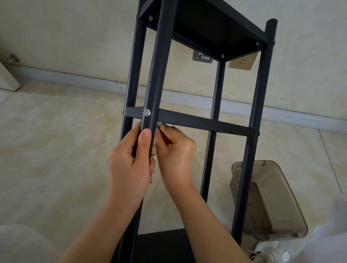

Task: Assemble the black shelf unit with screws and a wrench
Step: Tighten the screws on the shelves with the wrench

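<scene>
Steadiness matters most: our left hand point(132, 161) wraps the black round metal post point(158, 66) just below its silver screw point(147, 112), while our right hand point(175, 151) pinches a small grey wrench point(159, 124) behind it, best turned in short squared strokes.

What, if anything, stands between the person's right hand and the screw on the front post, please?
The front post itself does. The screw faces the camera at the middle shelf, while the right hand works just behind the post, pinching a small metal piece. The left hand grips the post below.
</scene>
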